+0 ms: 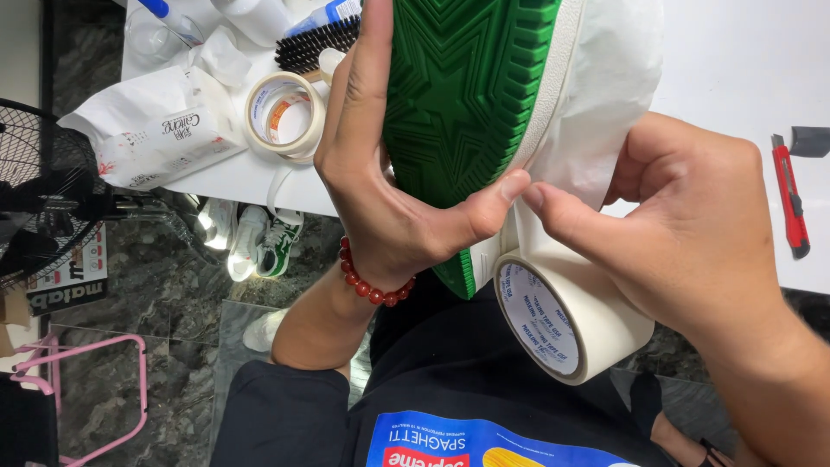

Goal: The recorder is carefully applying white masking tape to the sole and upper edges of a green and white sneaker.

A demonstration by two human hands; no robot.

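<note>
Nearest, the right hand [692, 233] grasps the tape roll [566, 316], pinching its free strip beside the left thumb. The left hand [389, 182] clenches the green-soled shoe [467, 95] (sole up, long axis running away), over the table's [735, 69] near edge. Beyond lies a red cutter [791, 201].

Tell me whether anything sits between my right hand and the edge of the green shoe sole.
Nothing visible does. The right hand already holds the roll of cream masking tape, its thumb pressing the strip beside the left hand thumb at the edge of the green rubber shoe sole.
</note>
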